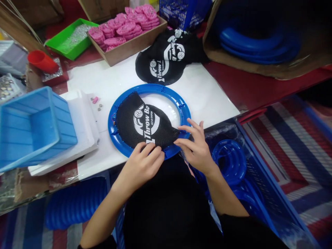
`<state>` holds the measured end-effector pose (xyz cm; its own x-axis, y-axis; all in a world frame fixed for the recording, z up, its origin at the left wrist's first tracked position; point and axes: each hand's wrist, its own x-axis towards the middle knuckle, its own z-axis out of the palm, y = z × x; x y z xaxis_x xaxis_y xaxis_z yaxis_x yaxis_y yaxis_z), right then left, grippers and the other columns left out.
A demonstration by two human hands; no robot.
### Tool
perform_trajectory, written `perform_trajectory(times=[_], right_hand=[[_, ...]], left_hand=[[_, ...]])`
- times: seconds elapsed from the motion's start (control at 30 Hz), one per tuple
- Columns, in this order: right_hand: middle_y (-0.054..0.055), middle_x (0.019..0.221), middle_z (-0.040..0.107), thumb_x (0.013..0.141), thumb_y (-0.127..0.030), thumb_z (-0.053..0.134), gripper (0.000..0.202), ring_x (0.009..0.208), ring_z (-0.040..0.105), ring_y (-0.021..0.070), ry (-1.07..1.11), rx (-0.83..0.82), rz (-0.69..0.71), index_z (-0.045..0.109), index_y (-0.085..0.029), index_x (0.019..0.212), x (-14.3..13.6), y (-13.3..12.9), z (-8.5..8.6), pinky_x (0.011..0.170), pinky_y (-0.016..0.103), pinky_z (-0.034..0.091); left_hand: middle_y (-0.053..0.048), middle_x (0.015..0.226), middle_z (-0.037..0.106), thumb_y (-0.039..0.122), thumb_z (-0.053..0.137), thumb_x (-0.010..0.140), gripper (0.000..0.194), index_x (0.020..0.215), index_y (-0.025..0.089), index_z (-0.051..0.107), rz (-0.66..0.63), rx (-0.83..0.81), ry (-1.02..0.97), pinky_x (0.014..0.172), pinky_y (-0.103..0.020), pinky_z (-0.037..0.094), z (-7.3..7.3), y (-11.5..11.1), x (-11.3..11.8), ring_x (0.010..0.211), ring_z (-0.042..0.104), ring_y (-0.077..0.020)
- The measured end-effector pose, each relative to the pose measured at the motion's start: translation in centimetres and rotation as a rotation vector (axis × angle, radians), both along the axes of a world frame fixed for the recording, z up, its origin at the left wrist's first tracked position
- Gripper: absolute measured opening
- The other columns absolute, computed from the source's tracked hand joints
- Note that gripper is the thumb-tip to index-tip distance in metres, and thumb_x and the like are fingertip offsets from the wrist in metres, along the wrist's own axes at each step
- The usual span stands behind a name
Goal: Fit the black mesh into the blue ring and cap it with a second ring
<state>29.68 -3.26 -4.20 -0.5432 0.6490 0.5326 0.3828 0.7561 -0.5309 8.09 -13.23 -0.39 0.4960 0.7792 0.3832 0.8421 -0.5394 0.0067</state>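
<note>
A blue plastic ring point(118, 140) lies on the white sheet at the table's front edge. Black mesh with white "Throw Ba" print point(162, 129) covers its left and lower part, while the upper right of the opening shows white. My left hand point(145, 162) has its fingers curled on the mesh at the ring's near edge; its fingertips are partly hidden. At the ring's right side, my right hand point(195, 147) pinches the mesh edge between thumb and finger, with other fingers spread over the rim.
More printed mesh pieces point(166, 57) lie behind the ring. A light blue bin point(63, 121) stands left. Behind are a cardboard tray of pink parts point(132, 48) and a green tray point(68, 53). Blue rings fill a crate point(275, 186) at lower right.
</note>
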Motion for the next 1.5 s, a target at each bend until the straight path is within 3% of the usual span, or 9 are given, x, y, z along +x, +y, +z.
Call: perform_trajectory(times=[0.13,0.23,0.6,0.8,0.87,0.97,1.07,1.33,1.5], right_hand=[[0.009,0.135,0.065,0.097,-0.014,0.063,0.015,0.149,0.044,0.0350,0.053,-0.086,-0.081,0.074,-0.024,0.095,-0.5,-0.9,-0.3,0.126,0.075,0.018],[0.009,0.136,0.066,0.097,-0.017,0.064,0.013,0.147,0.048,0.0339,0.090,-0.147,-0.113,0.075,-0.025,0.095,-0.7,-1.3,-0.4,0.126,0.073,0.021],[0.008,0.145,0.064,0.101,-0.027,0.061,0.017,0.150,0.043,0.0352,0.021,-0.269,-0.308,0.078,-0.026,0.096,-1.2,-3.2,-0.2,0.124,0.077,0.017],[0.011,0.133,0.069,0.099,-0.025,0.062,0.015,0.141,0.053,0.0333,0.143,-0.296,-0.293,0.077,-0.024,0.099,0.2,-1.5,0.5,0.119,0.064,0.042],[0.010,0.132,0.069,0.098,-0.022,0.062,0.016,0.141,0.052,0.0348,0.102,-0.214,-0.305,0.076,-0.026,0.102,0.3,-0.9,1.1,0.118,0.066,0.042],[0.010,0.141,0.064,0.097,-0.017,0.062,0.021,0.148,0.042,0.0380,-0.034,-0.070,-0.191,0.076,-0.026,0.110,0.1,-0.3,2.1,0.119,0.071,0.036],[0.012,0.149,0.058,0.096,-0.020,0.065,0.025,0.150,0.039,0.0397,-0.163,-0.040,-0.029,0.073,-0.024,0.119,-0.3,0.0,2.4,0.117,0.070,0.039],[0.013,0.134,0.070,0.095,-0.012,0.063,0.023,0.140,0.053,0.0362,-0.163,0.138,-0.029,0.075,-0.023,0.112,-0.6,-0.1,1.1,0.115,0.065,0.044],[0.009,0.122,0.076,0.097,-0.010,0.062,0.026,0.128,0.065,0.0301,-0.015,0.100,0.049,0.075,-0.025,0.113,-0.8,0.6,0.6,0.111,0.059,0.053]], left_hand=[[-0.010,0.095,0.069,0.010,0.060,0.099,0.014,0.111,0.009,0.068,0.237,-0.003,-0.126,0.075,-0.041,0.047,-0.7,0.1,2.4,0.089,0.060,-0.0266],[-0.010,0.097,0.068,0.008,0.061,0.098,0.012,0.108,0.010,0.068,0.315,-0.015,-0.229,0.074,-0.040,0.045,-1.0,0.3,3.4,0.087,0.059,-0.0256],[-0.012,0.101,0.071,0.005,0.049,0.102,0.020,0.110,0.008,0.068,0.215,0.044,-0.245,0.078,-0.040,0.046,-1.5,0.6,3.0,0.095,0.061,-0.0268],[-0.012,0.101,0.071,0.006,0.048,0.103,0.021,0.109,0.010,0.067,0.217,0.028,-0.265,0.077,-0.040,0.046,-1.5,0.6,3.0,0.095,0.061,-0.0265],[-0.012,0.101,0.071,0.006,0.047,0.103,0.022,0.109,0.011,0.067,0.225,0.020,-0.264,0.077,-0.040,0.046,-1.5,0.5,3.0,0.094,0.061,-0.0263],[-0.012,0.100,0.071,0.006,0.048,0.103,0.020,0.109,0.012,0.067,0.247,0.013,-0.257,0.076,-0.040,0.046,-1.5,0.5,3.1,0.092,0.060,-0.0260],[-0.012,0.099,0.069,0.006,0.051,0.102,0.018,0.109,0.011,0.067,0.284,0.016,-0.256,0.076,-0.040,0.047,-1.4,0.5,3.4,0.091,0.059,-0.0259],[-0.013,0.097,0.068,0.004,0.048,0.101,0.019,0.107,0.009,0.066,0.316,0.038,-0.171,0.074,-0.040,0.047,-0.8,0.5,4.1,0.089,0.059,-0.0271],[-0.015,0.100,0.069,0.002,0.047,0.099,0.021,0.109,0.009,0.065,0.311,0.028,-0.114,0.076,-0.041,0.047,-0.9,0.5,4.3,0.091,0.061,-0.0277]])
